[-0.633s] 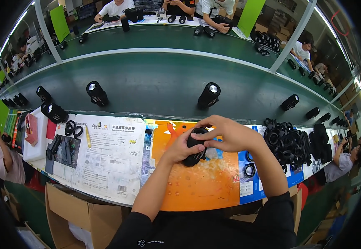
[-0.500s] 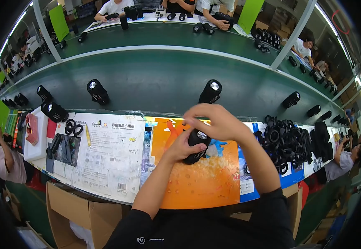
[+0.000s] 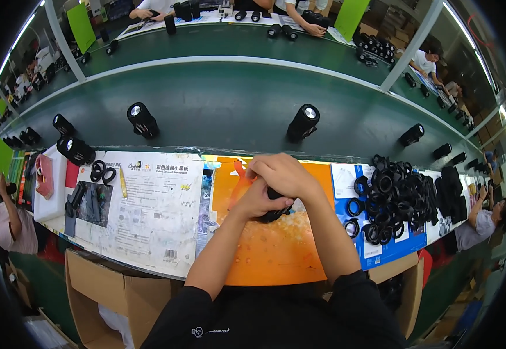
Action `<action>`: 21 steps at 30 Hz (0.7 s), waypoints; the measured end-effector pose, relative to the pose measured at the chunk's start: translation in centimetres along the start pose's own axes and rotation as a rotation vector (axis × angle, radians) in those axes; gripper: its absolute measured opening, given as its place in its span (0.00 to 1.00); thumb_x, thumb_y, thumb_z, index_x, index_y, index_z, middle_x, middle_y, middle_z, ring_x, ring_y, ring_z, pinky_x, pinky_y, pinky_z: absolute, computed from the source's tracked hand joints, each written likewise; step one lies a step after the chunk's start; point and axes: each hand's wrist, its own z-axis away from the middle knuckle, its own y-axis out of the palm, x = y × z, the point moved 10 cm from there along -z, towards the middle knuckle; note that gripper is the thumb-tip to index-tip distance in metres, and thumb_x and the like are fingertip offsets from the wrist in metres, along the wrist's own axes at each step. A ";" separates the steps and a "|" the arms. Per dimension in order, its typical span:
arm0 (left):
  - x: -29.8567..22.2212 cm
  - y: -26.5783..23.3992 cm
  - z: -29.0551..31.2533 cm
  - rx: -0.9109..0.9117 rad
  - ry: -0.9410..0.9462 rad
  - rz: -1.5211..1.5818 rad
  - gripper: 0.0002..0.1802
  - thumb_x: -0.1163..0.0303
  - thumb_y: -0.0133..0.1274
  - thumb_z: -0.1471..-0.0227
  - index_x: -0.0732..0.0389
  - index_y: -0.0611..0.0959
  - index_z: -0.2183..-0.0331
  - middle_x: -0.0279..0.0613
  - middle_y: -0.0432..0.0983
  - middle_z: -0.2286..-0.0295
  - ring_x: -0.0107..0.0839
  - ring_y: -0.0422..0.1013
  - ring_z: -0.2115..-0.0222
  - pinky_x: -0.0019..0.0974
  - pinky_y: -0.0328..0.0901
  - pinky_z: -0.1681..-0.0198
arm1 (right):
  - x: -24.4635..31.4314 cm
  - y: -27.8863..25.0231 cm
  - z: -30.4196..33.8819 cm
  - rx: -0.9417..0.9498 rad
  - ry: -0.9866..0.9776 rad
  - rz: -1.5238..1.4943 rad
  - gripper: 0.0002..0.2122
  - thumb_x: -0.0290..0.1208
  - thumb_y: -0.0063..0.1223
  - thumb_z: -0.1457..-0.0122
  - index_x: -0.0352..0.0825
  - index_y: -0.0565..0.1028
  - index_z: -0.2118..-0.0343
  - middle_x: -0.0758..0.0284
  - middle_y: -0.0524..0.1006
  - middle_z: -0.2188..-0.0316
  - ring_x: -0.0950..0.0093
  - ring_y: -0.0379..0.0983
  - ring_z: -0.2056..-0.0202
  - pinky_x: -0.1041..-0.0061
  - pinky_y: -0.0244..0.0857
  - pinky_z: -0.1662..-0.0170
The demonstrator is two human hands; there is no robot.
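Note:
Over the orange board (image 3: 290,256), a black cylindrical speaker (image 3: 275,214) is held between both my hands, mostly hidden by them. My left hand (image 3: 254,200) wraps around its side, thumb across the near face. My right hand (image 3: 285,174) is closed over the top, its fingers curled toward the left one and covering the speaker's end. To the right lies a heap of black rings (image 3: 389,195), several of them loose at its near edge. Another black speaker (image 3: 303,123) with a silver end disc stands beyond my hands on the green surface.
At the left are a white printed board (image 3: 142,232), black scissors (image 3: 103,173), a yellow cutter (image 3: 123,183) and a white foam tray (image 3: 52,198). More speakers (image 3: 142,120) stand along the green belt. Cardboard boxes (image 3: 99,285) sit below the table edge. Other people work around.
My right hand has come down and left onto the speaker's top, hiding its silver disc. The speakers on the belt have shifted slightly to the right.

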 end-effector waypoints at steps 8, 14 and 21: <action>-1.3 1.0 -0.5 -0.023 -0.062 0.488 0.52 0.23 0.53 0.36 0.60 0.72 0.34 0.47 0.83 0.56 0.40 0.83 0.57 0.44 0.80 0.52 | -10.6 -0.6 7.3 -0.658 -0.025 -0.880 0.17 0.39 0.44 0.17 0.30 0.79 0.45 0.67 0.82 0.53 0.78 0.77 0.55 0.73 0.72 0.46; -2.6 3.8 -4.0 -0.088 0.028 0.461 0.38 0.35 0.54 0.29 0.59 0.75 0.39 0.48 0.82 0.54 0.38 0.82 0.55 0.41 0.79 0.49 | -10.6 6.9 14.3 -0.481 0.148 -1.496 0.24 0.49 0.39 0.16 0.39 0.62 0.27 0.59 0.79 0.41 0.64 0.81 0.46 0.59 0.77 0.44; -3.9 2.1 -14.4 -0.349 0.270 -0.492 0.42 0.62 0.72 0.42 0.61 0.70 0.33 0.49 0.71 0.37 0.45 0.66 0.34 0.48 0.60 0.29 | -17.2 -5.7 22.7 -1.137 0.158 -1.118 0.23 0.37 0.64 0.26 0.37 0.70 0.34 0.61 0.76 0.43 0.70 0.80 0.48 0.73 0.81 0.52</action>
